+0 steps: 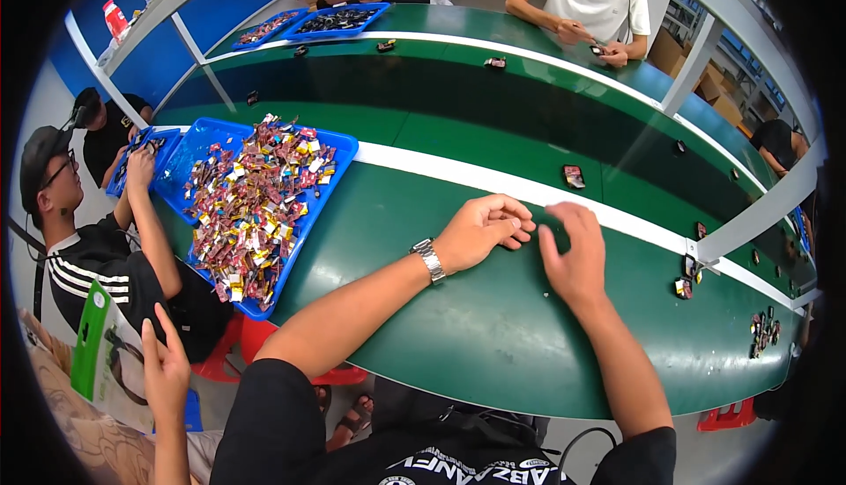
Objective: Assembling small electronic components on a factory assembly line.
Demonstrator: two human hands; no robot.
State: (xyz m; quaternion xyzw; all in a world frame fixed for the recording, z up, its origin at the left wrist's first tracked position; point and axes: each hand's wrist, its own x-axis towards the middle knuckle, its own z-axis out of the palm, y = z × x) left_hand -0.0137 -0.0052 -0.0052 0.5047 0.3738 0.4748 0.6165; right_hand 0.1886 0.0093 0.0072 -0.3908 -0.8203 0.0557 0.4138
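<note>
Over the green tabletop [414, 344], my left hand [485, 231], with a metal watch on its wrist, has its fingers curled in and the thumb against them. Whatever it may hold is hidden. Just right of it, my right hand [577, 251] is raised with thumb and fingers apart, and nothing shows in it. The two hands nearly meet but do not touch. To their left, a blue tray [345, 152] is heaped with small electronic parts [256, 207] in dark red, yellow and white. A tiny white speck lies below my right hand.
A green conveyor belt [432, 137] beyond a white rail carries scattered small parts, one dark red module [574, 176] among them. More parts [686, 278] lie at right. A white post [762, 199] stands there. Co-workers sit left and across; one hand at lower left holds a green-and-white package [110, 357].
</note>
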